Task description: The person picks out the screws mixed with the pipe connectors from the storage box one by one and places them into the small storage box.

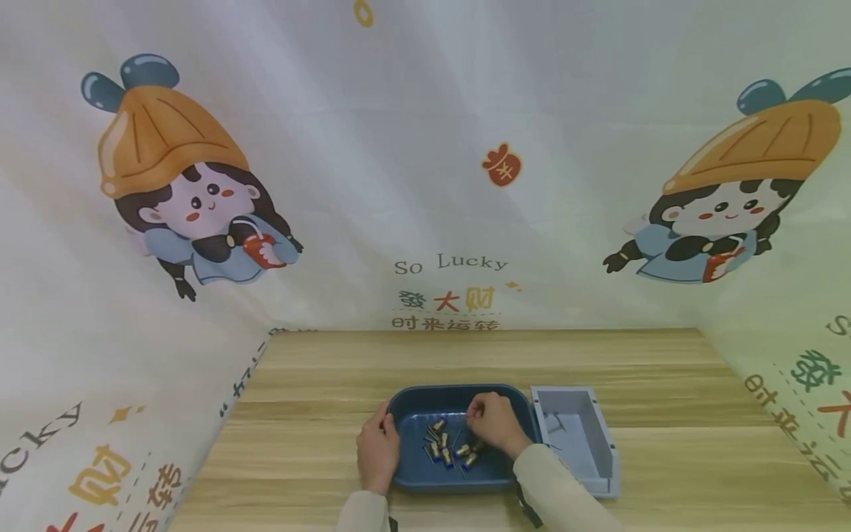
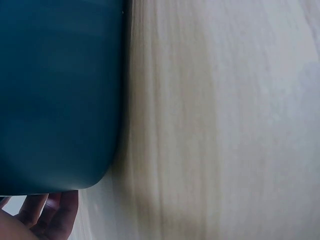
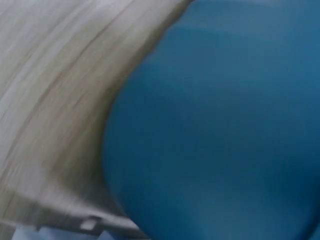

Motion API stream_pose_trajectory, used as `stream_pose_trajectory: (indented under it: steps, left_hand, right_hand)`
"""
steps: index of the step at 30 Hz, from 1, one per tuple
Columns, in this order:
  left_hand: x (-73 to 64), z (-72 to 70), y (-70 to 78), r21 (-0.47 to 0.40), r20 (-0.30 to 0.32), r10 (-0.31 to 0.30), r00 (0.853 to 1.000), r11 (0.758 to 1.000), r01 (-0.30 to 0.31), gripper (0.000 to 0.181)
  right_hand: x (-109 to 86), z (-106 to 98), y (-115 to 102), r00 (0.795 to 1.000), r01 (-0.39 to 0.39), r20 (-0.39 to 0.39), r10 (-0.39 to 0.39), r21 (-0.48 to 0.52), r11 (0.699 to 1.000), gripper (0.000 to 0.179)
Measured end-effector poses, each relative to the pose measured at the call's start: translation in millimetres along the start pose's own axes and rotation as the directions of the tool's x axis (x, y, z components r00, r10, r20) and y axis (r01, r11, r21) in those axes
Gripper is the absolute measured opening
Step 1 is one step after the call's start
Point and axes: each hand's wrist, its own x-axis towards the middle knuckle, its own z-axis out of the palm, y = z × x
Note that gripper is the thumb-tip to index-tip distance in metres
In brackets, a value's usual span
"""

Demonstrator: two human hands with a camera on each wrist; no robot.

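A dark blue tray [image 1: 459,484] lies on the table, holding several brass fittings with blue ends [image 1: 447,454] and thin screws [image 1: 428,452] among them. My left hand [image 1: 377,452] grips the tray's left side, thumb at the rim. In the left wrist view, its fingers [image 2: 64,215] press against the tray's outer wall [image 2: 55,100]. Over the tray's right half, my right hand [image 1: 495,423] is bent downward with its fingertips drawn together; I cannot tell whether a small piece is between them. The right wrist view shows the tray's blue wall [image 3: 210,125], blurred, and no fingers.
A grey open box [image 1: 585,443] stands against the tray's right side, with a few small screws [image 1: 555,424] in it. The wood-grain table [image 1: 299,414] reaches back to a printed cloth wall [image 1: 572,244]; similar cloth hangs on both sides.
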Motion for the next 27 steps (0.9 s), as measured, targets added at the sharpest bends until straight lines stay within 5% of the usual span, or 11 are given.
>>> stream_pose_trajectory:
  steps: [14,27]
  left_hand:
    - [1.6,-1.2,-0.2,0.009,-0.006,0.018,1.000,1.000,-0.018,0.033]
    - [2.1,3.0,-2.6,0.014,-0.009,0.026,1.000,1.000,-0.026,0.033]
  right_hand:
    - [0.8,-20,7,0.999,-0.042,-0.001,0.042,0.031,0.999,0.005]
    - [-3.8,-54,22,0.992,-0.093,-0.082,0.100,0.089,0.992,0.004]
